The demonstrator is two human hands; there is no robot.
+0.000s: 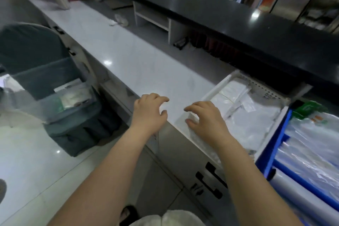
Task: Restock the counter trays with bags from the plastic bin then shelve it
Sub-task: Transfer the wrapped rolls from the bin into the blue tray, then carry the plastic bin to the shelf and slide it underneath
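A white perforated tray (pixel 260 86) sits on the pale counter at the right, filled with clear and white plastic bags (pixel 253 115). To its right stands a blue tray (pixel 275 145) holding more clear bags (pixel 311 145). My right hand (pixel 205 119) hovers over the white tray's near left corner, fingers spread and holding nothing. My left hand (pixel 148 110) is over the counter edge just left of it, fingers curled apart, also holding nothing. A clear plastic bin (pixel 45 104) with packets inside rests on a chair at the left.
The white counter (pixel 128 57) runs back to the left under a raised black ledge (pixel 220 11). A grey-covered chair (pixel 36 57) stands on the tiled floor. Cabinet doors with black handles (pixel 209 181) are below the counter. A small white shelf (pixel 154 18) sits under the ledge.
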